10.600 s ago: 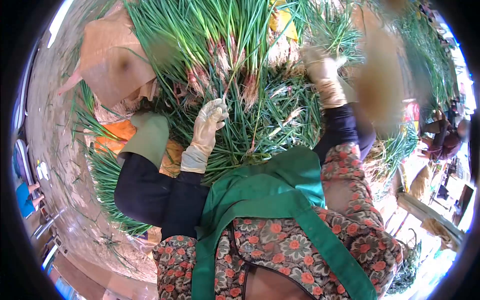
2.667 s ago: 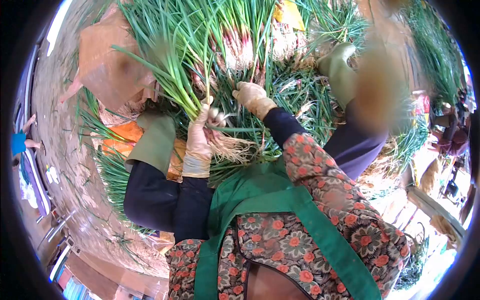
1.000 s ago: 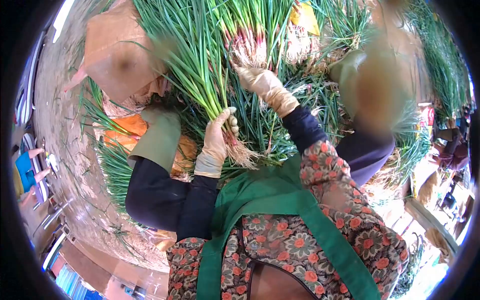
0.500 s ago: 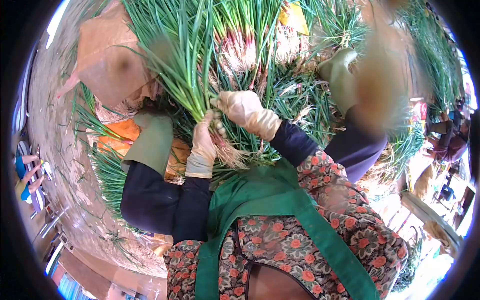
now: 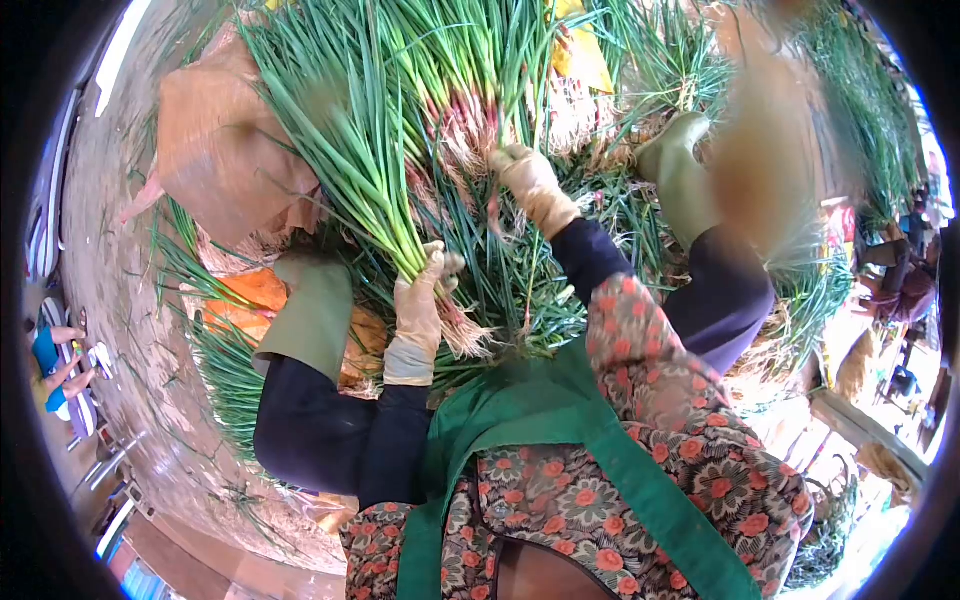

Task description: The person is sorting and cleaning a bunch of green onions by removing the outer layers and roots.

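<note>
My left hand [image 5: 424,295], in a pale glove, is wrapped round a bunch of spring onions [image 5: 392,228]. Their pale roots hang out below the fist and the green leaves fan up and to the left. Up and to the right, my right hand [image 5: 530,182], gloved too, pinches a single spring onion [image 5: 494,208] whose reddish base and roots dangle under the fingers. Just beyond it stands a thick pile of spring onions [image 5: 462,125] with reddish stems and roots towards me. Loose green leaves [image 5: 590,250] lie beneath both hands.
A brown sheet or bag [image 5: 225,145] is at the upper left. Orange plastic [image 5: 255,295] lies by my left boot [image 5: 310,300]; another boot [image 5: 680,165] is at right. Yellow plastic [image 5: 582,58] sits at the back. Other people [image 5: 900,270] are at the far right and far left.
My right hand has moved away from the bunch, up and to the right towards the pile, and now pinches a single spring onion. My left hand still holds the bunch, slightly lower.
</note>
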Tool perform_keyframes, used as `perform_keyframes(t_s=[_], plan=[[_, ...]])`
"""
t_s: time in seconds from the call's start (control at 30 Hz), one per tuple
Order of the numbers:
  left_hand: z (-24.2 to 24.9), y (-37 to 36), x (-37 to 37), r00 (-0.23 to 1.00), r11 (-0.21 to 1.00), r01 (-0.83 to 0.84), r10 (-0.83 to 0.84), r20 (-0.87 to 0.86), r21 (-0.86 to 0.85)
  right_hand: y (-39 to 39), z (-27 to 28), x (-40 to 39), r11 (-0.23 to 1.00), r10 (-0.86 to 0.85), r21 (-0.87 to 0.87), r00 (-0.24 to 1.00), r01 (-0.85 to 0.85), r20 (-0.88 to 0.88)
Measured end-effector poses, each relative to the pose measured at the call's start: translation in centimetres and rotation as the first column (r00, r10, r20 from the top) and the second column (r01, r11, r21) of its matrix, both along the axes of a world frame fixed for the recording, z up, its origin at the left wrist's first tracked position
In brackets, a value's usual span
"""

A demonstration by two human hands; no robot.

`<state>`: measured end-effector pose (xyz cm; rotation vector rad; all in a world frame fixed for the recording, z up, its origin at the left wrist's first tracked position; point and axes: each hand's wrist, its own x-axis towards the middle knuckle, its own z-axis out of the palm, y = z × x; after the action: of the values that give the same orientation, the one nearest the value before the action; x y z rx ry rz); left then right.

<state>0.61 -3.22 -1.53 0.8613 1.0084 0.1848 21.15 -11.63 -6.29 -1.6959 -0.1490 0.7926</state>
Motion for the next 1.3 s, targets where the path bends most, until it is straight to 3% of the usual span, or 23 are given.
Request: perform_keyframes(t_s=[0.1,0.13,0.2,0.23,0.33,0.37,0.47,0.6,0.63,0.67,0.73,0.77,0.8,0.87,0.93,1.0,1.03,1.1,1.13,1.17,1.2,1.27,1.3], plan=[[-1.3,-0.6,-0.3,0.995,0.984,0.041,-0.055,0.078,0.172,0.3,5.1,-4.8,0.953,0.300,-0.037,0.954,-0.300,0.002],[-1.2,-0.7,-0.5,0.991,0.997,0.057,-0.062,0.116,0.043,0.6,5.7,-6.3,0.928,0.372,-0.052,0.926,-0.369,0.059],[-0.2,-0.6,-0.9,0.979,0.974,0.101,-0.061,0.195,-0.204,1.3,7.1,-7.8,0.907,0.385,-0.068,0.885,-0.415,-0.263],[1.1,-0.6,-0.7,0.982,0.972,0.131,-0.101,0.159,-0.196,1.5,5.6,-8.6,0.937,0.344,-0.019,0.931,-0.348,-0.121],[0.6,-0.1,-0.9,0.947,0.909,0.037,0.101,0.306,-0.416,2.0,3.0,-8.6,0.950,0.282,0.234,0.894,-0.209,-0.347],[0.5,0.0,-0.9,0.939,0.886,0.051,0.115,0.325,-0.461,2.1,2.9,-8.2,0.962,0.266,0.192,0.832,-0.195,-0.487],[0.9,-0.1,-0.9,0.921,0.891,0.118,0.068,0.384,-0.439,2.2,1.1,-9.0,0.929,0.222,0.371,0.791,0.007,-0.570],[1.4,-0.3,-1.0,0.858,0.958,0.029,0.122,0.499,-0.284,1.4,-2.2,-9.8,0.996,0.055,0.085,0.925,-0.024,-0.376],[2.6,-0.2,-0.8,0.855,0.971,0.015,0.111,0.507,-0.239,-0.2,-3.0,-8.7,0.931,0.305,-0.128,0.923,-0.341,-0.236],[3.9,-0.3,-0.5,0.890,0.975,-0.047,0.139,0.435,-0.216,-1.5,-2.7,-7.7,0.751,0.614,-0.154,0.764,-0.643,-0.197],[2.9,0.4,-0.9,0.872,0.933,-0.039,0.206,0.443,-0.357,-2.7,-1.7,-5.0,0.655,0.693,-0.329,0.714,-0.680,-0.098],[2.6,0.5,-1.1,0.875,0.923,-0.031,0.211,0.436,-0.383,-3.1,-1.8,-3.2,0.718,0.633,-0.537,0.736,-0.442,0.240],[2.0,0.7,-1.1,0.895,0.916,-0.040,0.210,0.393,-0.398,-3.0,-2.0,-1.2,0.772,0.560,-0.621,0.611,-0.137,0.560],[1.1,0.8,-1.2,0.937,0.904,-0.045,0.186,0.296,-0.426,-2.1,-3.1,2.2,0.722,0.406,-0.691,0.795,0.024,0.452],[1.1,0.7,-0.9,0.945,0.893,-0.070,0.202,0.257,-0.445,-1.0,-3.9,3.5,0.603,0.521,-0.793,0.796,-0.086,0.309],[0.8,0.6,-0.8,0.947,0.907,-0.061,0.185,0.264,-0.417,0.0,-4.2,3.6,0.620,0.487,-0.777,0.829,-0.106,0.276],[1.5,0.3,-0.5,0.972,0.943,-0.118,0.174,0.157,-0.311,-0.1,-3.5,2.9,0.727,0.425,-0.678,0.849,-0.114,0.313],[1.0,0.2,-0.3,0.972,0.950,-0.124,0.175,0.158,-0.288,-0.6,0.0,-0.8,0.902,0.290,-0.420,0.860,-0.099,0.420],[0.6,-0.1,-0.2,0.971,0.951,-0.129,0.178,0.158,-0.281,-0.9,1.7,-2.5,0.856,0.431,-0.477,0.787,-0.201,0.441],[-0.2,-0.1,-0.6,0.981,0.951,-0.094,0.138,0.134,-0.295,-1.7,-1.7,-4.7,0.839,0.545,-0.445,0.456,-0.314,0.704],[-1.1,0.1,-1.1,0.988,0.949,-0.059,0.099,0.118,-0.308,-1.5,3.5,-6.7,0.719,0.692,-0.450,0.601,-0.529,0.400],[-0.9,0.2,-1.4,0.993,0.956,-0.037,0.068,0.096,-0.291,-2.1,4.0,-8.0,0.751,0.655,-0.359,0.698,-0.555,0.291],[0.1,0.0,-1.1,0.993,0.963,-0.050,0.076,0.086,-0.264,-2.6,1.3,-6.8,0.790,0.603,-0.472,0.358,-0.392,0.713]])
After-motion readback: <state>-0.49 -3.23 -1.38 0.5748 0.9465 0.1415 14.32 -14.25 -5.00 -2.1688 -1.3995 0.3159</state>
